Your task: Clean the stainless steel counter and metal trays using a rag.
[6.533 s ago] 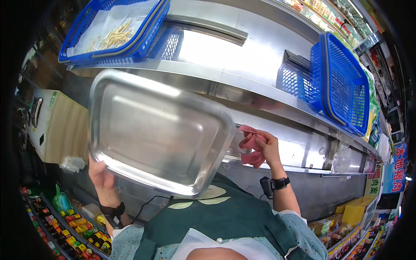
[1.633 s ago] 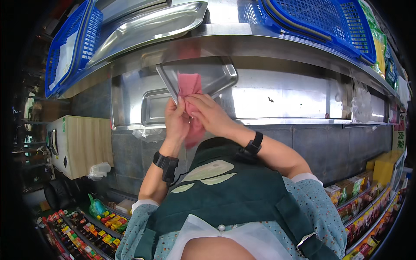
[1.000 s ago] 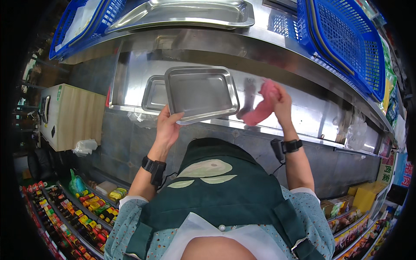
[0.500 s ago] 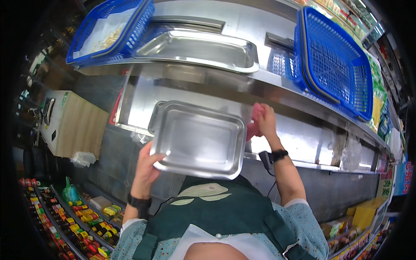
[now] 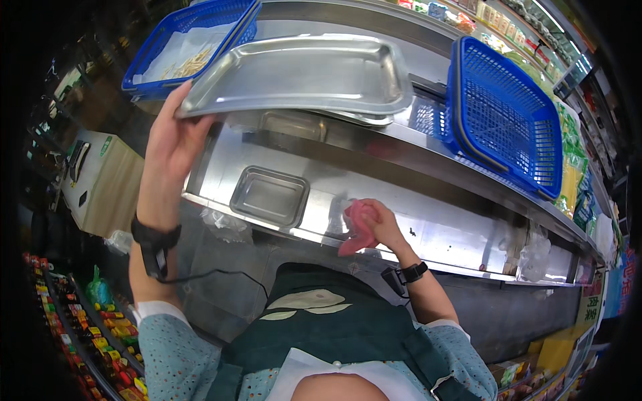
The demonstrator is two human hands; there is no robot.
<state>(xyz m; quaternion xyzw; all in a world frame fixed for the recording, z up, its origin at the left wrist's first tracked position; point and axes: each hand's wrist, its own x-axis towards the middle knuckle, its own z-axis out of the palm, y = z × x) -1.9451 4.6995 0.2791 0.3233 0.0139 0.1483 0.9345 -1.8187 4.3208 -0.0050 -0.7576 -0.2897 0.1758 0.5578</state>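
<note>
Tray [image 5: 301, 73] over far counter [image 5: 428, 57]

Head view: the left hand [image 5: 175, 144] grips the tray's near left corner; the right hand [image 5: 382, 226] holds a cloth [image 5: 360, 226] at the near shelf [image 5: 461, 230]. Stacking onto another tray [image 5: 376, 121] seems in hand; the next move calls for level lowering.

A silvery grey is shown by the large tray [image 5: 301, 75], the small tray [image 5: 271, 195] and the table [image 5: 321, 15], while the cloth [image 5: 362, 224] is coloured pink. Bright blue is shared by the left basket [image 5: 245, 28] and the right basket [image 5: 505, 107], both patterned with a mesh; the left is lined with white paper [image 5: 175, 48]. The dark green apron [image 5: 261, 342] is decorated with pale leaf shapes [image 5: 306, 300]. The light teal sleeves [image 5: 175, 351] are speckled with darker dots.
</note>
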